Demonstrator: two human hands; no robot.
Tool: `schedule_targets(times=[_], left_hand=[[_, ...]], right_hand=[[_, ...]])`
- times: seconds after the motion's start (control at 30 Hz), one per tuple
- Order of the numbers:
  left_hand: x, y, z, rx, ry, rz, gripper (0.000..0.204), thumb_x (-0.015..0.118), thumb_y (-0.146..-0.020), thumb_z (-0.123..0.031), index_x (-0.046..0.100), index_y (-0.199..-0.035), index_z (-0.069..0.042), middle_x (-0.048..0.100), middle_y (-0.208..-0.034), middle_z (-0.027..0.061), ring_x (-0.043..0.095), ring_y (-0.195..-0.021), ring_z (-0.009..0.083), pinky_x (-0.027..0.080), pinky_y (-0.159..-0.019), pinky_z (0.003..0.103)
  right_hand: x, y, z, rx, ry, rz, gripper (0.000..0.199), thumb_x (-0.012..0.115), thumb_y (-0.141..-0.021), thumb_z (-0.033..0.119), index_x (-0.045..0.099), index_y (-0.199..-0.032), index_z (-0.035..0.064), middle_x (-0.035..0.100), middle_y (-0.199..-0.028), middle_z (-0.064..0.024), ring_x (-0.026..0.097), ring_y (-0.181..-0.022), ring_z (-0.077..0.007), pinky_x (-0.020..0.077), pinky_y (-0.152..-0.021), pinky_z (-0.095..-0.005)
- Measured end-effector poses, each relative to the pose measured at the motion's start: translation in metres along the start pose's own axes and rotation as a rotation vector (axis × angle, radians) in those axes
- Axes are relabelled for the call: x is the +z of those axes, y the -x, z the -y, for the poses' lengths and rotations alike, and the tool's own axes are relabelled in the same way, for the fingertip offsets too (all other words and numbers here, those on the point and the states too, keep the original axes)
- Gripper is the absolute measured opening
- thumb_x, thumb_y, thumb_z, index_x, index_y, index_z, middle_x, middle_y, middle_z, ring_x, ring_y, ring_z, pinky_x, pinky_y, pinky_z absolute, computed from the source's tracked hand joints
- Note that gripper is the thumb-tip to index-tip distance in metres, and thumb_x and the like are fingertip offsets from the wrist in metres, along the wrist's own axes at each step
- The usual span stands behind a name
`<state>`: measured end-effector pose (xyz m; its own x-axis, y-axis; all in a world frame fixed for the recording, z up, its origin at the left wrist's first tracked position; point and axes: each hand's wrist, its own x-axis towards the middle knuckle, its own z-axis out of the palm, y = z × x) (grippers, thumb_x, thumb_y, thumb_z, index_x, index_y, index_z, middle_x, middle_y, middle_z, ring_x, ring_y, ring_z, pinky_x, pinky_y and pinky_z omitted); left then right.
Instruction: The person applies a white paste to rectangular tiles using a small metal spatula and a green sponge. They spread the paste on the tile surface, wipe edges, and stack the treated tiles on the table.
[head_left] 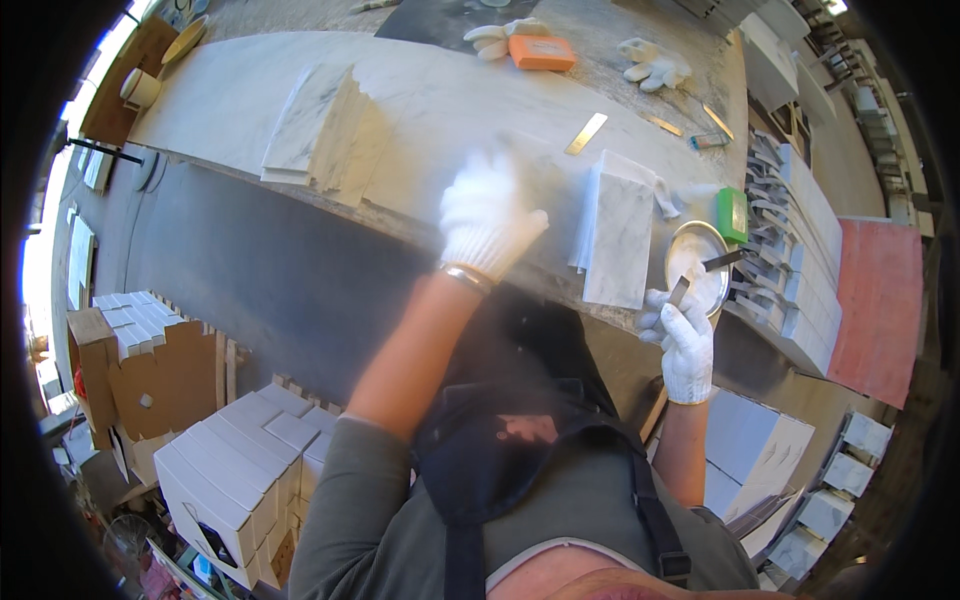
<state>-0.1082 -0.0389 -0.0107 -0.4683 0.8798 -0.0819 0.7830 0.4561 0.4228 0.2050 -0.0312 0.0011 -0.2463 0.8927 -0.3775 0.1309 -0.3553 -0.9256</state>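
Left gloved hand (490,215) hovers, fingers loosely spread and empty, over the pale marble tabletop (240,100) beside a white veined marble tile stack (618,235), while the right gloved hand (682,335) grips a thin metal blade (679,290) at the round metal dish of white paste (697,262) (application apparently unfinished).

White knitted work gloves cover both my hands, left hand (488,215) and right hand (683,340). A thin metal bangle circles my left wrist. My grey sleeves are pushed up, and a dark apron with straps hangs over my front.

Workshop interior: long stone-topped table (250,100), grey floor (260,270), stacked white boxes (240,460), bright daylight at left edge.
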Motion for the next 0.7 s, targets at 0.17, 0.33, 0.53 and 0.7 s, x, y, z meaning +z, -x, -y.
schedule_targets(times=[0.17, 0.33, 0.53, 0.7], left_hand=[[-0.006, 0.0, 0.007, -0.037, 0.047, -0.009, 0.096, 0.082, -0.071, -0.031, 0.043, -0.154, -0.004, 0.062, -0.12, 0.0237, 0.067, -0.109, 0.0387, 0.058, -0.092, 0.047], [-0.019, 0.013, 0.023, 0.192, 0.22, -0.266, 0.098, 0.08, -0.071, -0.032, 0.041, -0.155, 0.0, 0.06, -0.134, 0.0269, 0.064, -0.117, 0.0441, 0.055, -0.098, 0.048], [-0.047, 0.08, 0.025, 0.491, 0.377, -0.137, 0.102, 0.09, -0.058, -0.019, 0.051, -0.15, 0.0, 0.057, -0.149, 0.0246, 0.057, -0.135, 0.0412, 0.047, -0.113, 0.046], [-0.044, 0.133, 0.012, 0.742, 0.381, 0.004, 0.088, 0.088, -0.055, -0.014, 0.062, -0.139, -0.002, 0.06, -0.148, 0.0214, 0.06, -0.132, 0.0407, 0.049, -0.11, 0.046]], right_hand=[[-0.005, 0.019, 0.013, -0.076, -0.04, -0.104, 0.027, 0.062, -0.104, 0.019, 0.065, -0.126, 0.0043, 0.074, -0.115, -0.0127, 0.072, -0.087, -0.0192, 0.0581, -0.071, -0.0313], [0.001, 0.034, 0.027, -0.198, -0.078, -0.17, 0.015, 0.059, -0.104, 0.016, 0.064, -0.114, 0.0054, 0.073, -0.097, -0.0097, 0.067, -0.072, -0.015, 0.052, -0.063, -0.027], [0.023, 0.034, 0.034, -0.2, -0.108, -0.034, 0.027, 0.062, -0.101, 0.015, 0.061, -0.122, -0.0012, 0.059, -0.076, -0.003, 0.051, -0.061, -0.0099, 0.041, -0.057, -0.0247], [0.047, 0.035, 0.029, -0.204, -0.129, 0.242, 0.08, 0.082, -0.087, 0.037, 0.05, -0.147, -0.0042, 0.061, -0.095, -0.0014, 0.055, -0.077, -0.008, 0.0453, -0.068, -0.0211]])
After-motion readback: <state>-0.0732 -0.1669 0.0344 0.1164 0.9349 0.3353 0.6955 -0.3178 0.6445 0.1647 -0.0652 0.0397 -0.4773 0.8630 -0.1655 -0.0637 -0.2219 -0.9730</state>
